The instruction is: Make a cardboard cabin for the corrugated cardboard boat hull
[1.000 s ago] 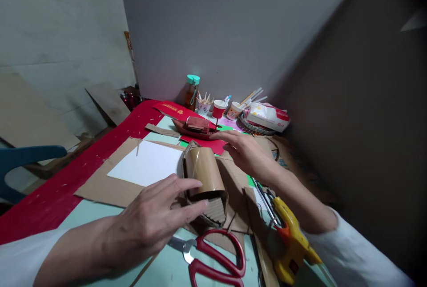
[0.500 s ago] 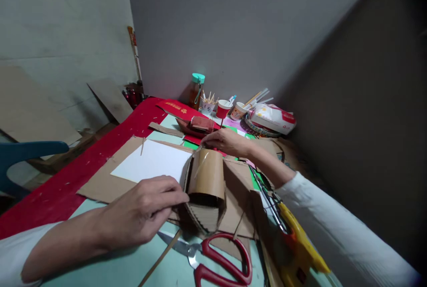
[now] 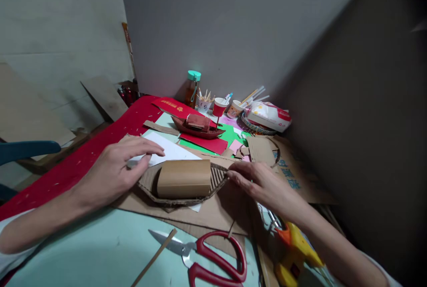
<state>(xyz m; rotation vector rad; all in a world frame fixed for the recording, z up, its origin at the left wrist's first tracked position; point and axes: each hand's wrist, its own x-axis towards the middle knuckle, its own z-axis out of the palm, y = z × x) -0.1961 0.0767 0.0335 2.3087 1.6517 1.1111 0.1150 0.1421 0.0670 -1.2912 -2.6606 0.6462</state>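
Note:
A cardboard boat (image 3: 151, 180) lies sideways in front of me, with a curved tan cardboard canopy (image 3: 184, 179) over its middle. At the boat's right tip, the fingers of my right hand (image 3: 258, 182) are closed on the edge. My left hand (image 3: 116, 167) is over the left end, thumb and forefinger apart; whether its lower fingers touch the hull is hidden. Red-handled scissors (image 3: 222, 256) lie nearer me, blades partly open, with a thin cardboard strip (image 3: 154, 258) across one blade. Behind the boat is a white sheet (image 3: 173, 150), partly covered by my left hand.
A dark red model boat (image 3: 196, 127) stands farther back, before a bottle (image 3: 192, 89) and a red-and-white cup (image 3: 219, 107). On the right lie a yellow glue gun (image 3: 302, 247) and a printed cardboard piece (image 3: 293, 175). A blue chair (image 3: 30, 149) is at left.
The cardboard boat has turned from pointing lengthwise at me to lying sideways. My left hand has moved up and opened; my right hand has come nearer, to the right tip.

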